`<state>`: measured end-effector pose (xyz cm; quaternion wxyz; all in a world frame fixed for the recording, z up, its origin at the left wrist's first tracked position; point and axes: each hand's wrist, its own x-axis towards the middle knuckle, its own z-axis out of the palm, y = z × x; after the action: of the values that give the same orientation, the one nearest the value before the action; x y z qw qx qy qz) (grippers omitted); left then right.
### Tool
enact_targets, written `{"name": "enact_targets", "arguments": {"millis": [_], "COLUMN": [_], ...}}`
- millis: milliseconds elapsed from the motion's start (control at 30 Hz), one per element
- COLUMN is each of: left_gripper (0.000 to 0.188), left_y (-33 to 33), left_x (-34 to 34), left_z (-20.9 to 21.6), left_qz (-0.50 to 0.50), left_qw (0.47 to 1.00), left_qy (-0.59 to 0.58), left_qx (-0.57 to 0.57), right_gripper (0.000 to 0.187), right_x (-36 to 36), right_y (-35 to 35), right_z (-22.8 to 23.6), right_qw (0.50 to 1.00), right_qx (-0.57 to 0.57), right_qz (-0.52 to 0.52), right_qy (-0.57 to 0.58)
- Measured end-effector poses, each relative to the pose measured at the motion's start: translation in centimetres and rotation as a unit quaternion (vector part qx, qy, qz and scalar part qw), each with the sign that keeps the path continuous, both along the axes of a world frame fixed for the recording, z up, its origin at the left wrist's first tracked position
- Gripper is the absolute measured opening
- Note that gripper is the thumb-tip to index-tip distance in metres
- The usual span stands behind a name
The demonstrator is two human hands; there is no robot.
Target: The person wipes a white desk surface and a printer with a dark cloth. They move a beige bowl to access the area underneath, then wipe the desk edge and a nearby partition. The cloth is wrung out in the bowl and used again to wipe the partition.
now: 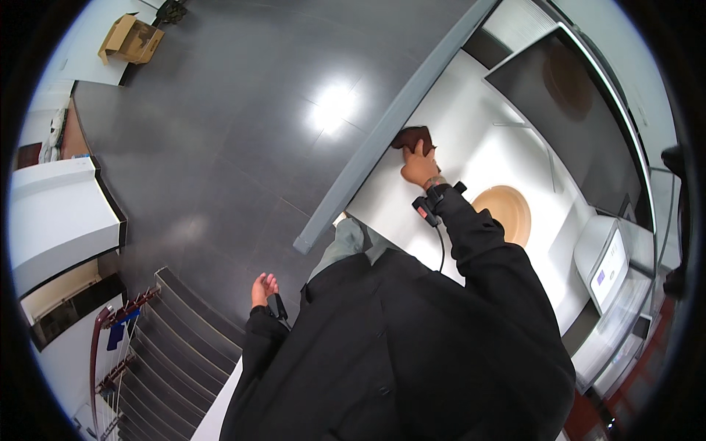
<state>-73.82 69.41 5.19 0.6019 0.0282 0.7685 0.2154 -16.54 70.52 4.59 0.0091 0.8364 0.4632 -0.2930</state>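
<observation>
Head view, right hand (420,170): fingertips on brown cloth (406,137); pinching or just pressing, can't tell.
Left hand (261,289): empty, half-curled.
Cloth: on white counter (390,192), beside grey edging (351,182); overshoot could drop it.
Tan bowl (511,208): by right sleeve (471,231); low elbow could bump it.

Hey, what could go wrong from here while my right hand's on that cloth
The dark brown cloth under your right hand might bunch against the long grey panel beside it. The thin black cable from your black wrist device could snag. Your black right sleeve overlaps the round tan object in view, so it might bump it.
</observation>
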Motion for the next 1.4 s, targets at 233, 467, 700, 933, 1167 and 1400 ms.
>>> {"name": "enact_targets", "arguments": {"millis": [233,467,700,933,1167,1400], "left_gripper": [0.028,0.022,0.021,0.026,0.023,0.023], "left_y": [-6.0,-11.0,-11.6,-9.3,-16.3,-17.8], "left_x": [-3.4,-3.7,-1.7,-2.0,-0.2,-0.2], "left_z": [3.1,5.0,4.3,4.4,5.7,5.4], "left_qz": [0.138,0.205,0.2,0.188,0.254,0.264], "left_qw": [0.988,0.974,0.977,0.979,0.961,0.96], "left_qy": [0.061,0.093,0.077,0.036,0.103,0.087], "left_qx": [0.032,0.035,0.0,0.065,0.047,0.043], "right_gripper": [0.062,0.066,0.062,0.061,0.06,0.062], "right_x": [10.1,20.3,23.6,23.2,22.5,17.6], "right_y": [4.7,3.6,-0.9,2.0,4.8,7.4], "right_z": [-3.2,-3.6,-4.1,-4.6,-5.4,-8.8], "right_qw": [0.999,0.987,0.985,0.963,0.982,0.989], "right_qx": [-0.014,-0.027,-0.057,-0.076,0.026,0.079], "right_qz": [-0.022,-0.149,-0.142,-0.251,-0.152,0.025], "right_qy": [-0.041,-0.045,-0.079,-0.059,-0.11,-0.123]}}
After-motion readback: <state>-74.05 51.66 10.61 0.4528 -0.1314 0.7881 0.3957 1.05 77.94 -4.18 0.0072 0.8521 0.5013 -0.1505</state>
